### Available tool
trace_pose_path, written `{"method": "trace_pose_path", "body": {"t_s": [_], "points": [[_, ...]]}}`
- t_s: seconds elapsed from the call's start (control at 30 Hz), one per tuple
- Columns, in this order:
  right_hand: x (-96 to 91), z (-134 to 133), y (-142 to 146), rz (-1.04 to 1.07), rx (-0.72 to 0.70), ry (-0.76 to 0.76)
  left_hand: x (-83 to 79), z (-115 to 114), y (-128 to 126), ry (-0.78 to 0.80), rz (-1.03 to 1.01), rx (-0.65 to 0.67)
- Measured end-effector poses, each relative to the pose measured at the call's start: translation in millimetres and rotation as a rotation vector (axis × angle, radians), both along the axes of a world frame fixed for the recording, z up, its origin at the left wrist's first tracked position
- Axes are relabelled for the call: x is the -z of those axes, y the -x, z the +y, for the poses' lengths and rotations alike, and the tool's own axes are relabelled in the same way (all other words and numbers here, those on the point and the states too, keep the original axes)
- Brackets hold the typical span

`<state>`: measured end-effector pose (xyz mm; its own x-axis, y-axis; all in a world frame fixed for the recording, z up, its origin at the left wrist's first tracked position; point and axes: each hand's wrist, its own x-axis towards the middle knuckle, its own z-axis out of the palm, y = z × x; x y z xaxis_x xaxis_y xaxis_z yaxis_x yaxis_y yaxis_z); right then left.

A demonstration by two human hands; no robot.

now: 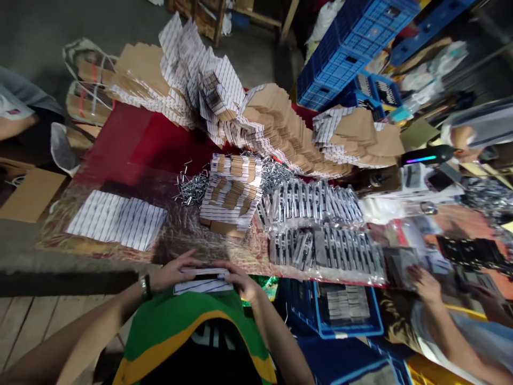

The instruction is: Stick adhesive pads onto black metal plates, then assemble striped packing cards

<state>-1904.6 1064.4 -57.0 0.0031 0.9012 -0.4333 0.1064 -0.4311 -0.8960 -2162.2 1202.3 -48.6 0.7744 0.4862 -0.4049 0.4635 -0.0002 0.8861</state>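
Note:
My left hand (pixel 174 270) and my right hand (pixel 239 280) meet at the near table edge, both gripping a white pinstriped card (pixel 202 287) with a flat dark-and-white item (pixel 204 274) on top. Beyond my hands lies a sheet of loose metal staples (pixel 192 187) beside a stack of striped cards with kraft backing (pixel 230 192). Rows of dark packaged items in clear plastic (pixel 316 224) fill the table to the right. A flat pile of striped cards (pixel 116 220) lies to the left. Long fanned rows of kraft-and-striped cards (pixel 256 123) run across the far side.
A co-worker's hand (pixel 427 284) reaches over packets at the right. Blue plastic crates (pixel 348 53) are stacked at the far right, and a blue tray of packets (pixel 344 305) sits below the table edge. Another person's arm (pixel 16 120) shows at the left.

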Motion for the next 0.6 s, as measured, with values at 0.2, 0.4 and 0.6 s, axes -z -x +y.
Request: {"method": "trace_pose_path", "body": {"t_s": [0.2,0.4,0.6], "points": [[2.5,18.5,3.8,0.055,0.008,0.179,-16.6,17.6,-34.3,0.115,0.241,0.29],[8.5,19.5,2.3,-0.062,0.48,0.003,1.8,12.7,-40.6,-0.088,0.255,0.059],[2.3,65.9,6.0,0.242,0.584,-0.3,24.2,35.8,-79.7,-0.277,0.109,-0.293]]}}
